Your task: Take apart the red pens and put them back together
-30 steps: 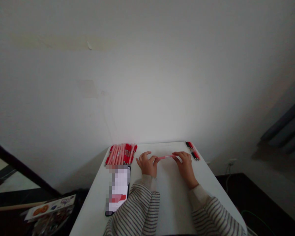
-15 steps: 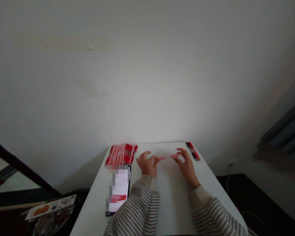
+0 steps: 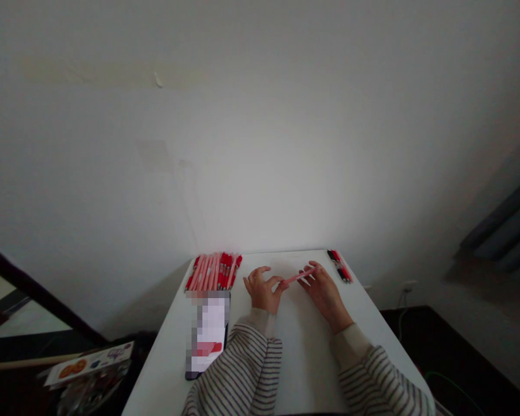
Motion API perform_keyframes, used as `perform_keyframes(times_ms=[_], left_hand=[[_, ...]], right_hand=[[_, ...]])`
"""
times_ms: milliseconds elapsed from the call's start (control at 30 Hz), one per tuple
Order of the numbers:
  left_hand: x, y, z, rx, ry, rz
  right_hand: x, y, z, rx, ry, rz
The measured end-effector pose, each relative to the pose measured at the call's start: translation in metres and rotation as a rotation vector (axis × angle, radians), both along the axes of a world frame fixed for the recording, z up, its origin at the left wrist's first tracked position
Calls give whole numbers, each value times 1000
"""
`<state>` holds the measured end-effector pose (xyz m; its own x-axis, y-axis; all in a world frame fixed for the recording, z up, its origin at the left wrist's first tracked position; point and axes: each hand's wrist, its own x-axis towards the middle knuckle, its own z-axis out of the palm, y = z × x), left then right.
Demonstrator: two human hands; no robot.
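A pink pen (image 3: 298, 276) is held slanting above the white table, its right end higher and farther back. My left hand (image 3: 263, 290) pinches its near left end between thumb and forefinger, with the other fingers lifted. My right hand (image 3: 325, 293) has its fingers about the far right end, the palm turned partly upward. At the table's back left lies a row of several pink and red pens (image 3: 212, 271), left of my left hand. A small group of black and red pens (image 3: 340, 266) lies at the back right, beyond my right hand.
A phone (image 3: 210, 332), its screen partly pixelated, lies on the white table (image 3: 305, 358) left of my left forearm. The table's back edge meets a pale wall (image 3: 260, 144). Left of the table, a printed card (image 3: 91, 365) rests on a dark container with clear wrappers.
The pen has tilted, its right end rising. My right hand has turned, its palm now showing more, and its fingers have shifted along the pen. My left hand moved slightly right.
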<state>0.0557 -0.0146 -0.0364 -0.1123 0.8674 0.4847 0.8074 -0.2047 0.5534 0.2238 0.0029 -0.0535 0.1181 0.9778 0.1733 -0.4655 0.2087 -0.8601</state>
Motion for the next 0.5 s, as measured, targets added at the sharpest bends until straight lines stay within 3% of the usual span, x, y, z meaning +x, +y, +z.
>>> perform_keyframes(times_ms=[133,333,500], left_hand=[[0,1,-3,24,24,1],[-3,8,-17,65,48,-21],[-3,13,-26,30,82,-28]], right_hand=[[-5,9,1,-19,119,38],[-2,17,8,12,189,-59],[7,13,13,45,205,14]])
